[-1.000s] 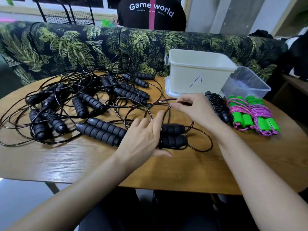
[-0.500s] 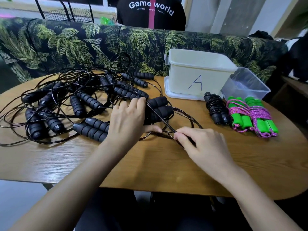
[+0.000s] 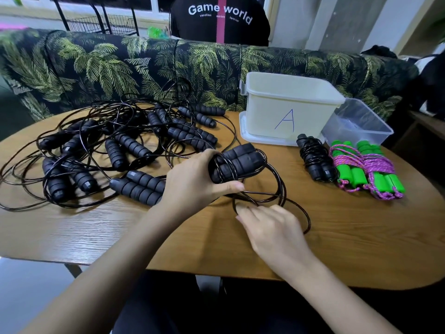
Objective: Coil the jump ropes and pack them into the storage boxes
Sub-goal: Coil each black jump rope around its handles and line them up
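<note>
Wooden table (image 3: 337, 249), palm-print sofa (image 3: 108, 68) behind | left hand (image 3: 192, 184) clasps two black handles (image 3: 238, 162), cord wound round them, likely keeping the pair together for coiling | right hand (image 3: 274, 230) blurred over loose cord loop (image 3: 284, 189), grasp unclear | coiled beside the boxes: one black bundle (image 3: 316, 160), two green bundles (image 3: 366, 169) | two boxes: white box (image 3: 289, 109), clear box (image 3: 356, 124) | tangled pile (image 3: 120, 145), too knotted to count

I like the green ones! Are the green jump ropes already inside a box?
No, the green jump ropes lie on the table in front of the clear box, not inside it.
</note>
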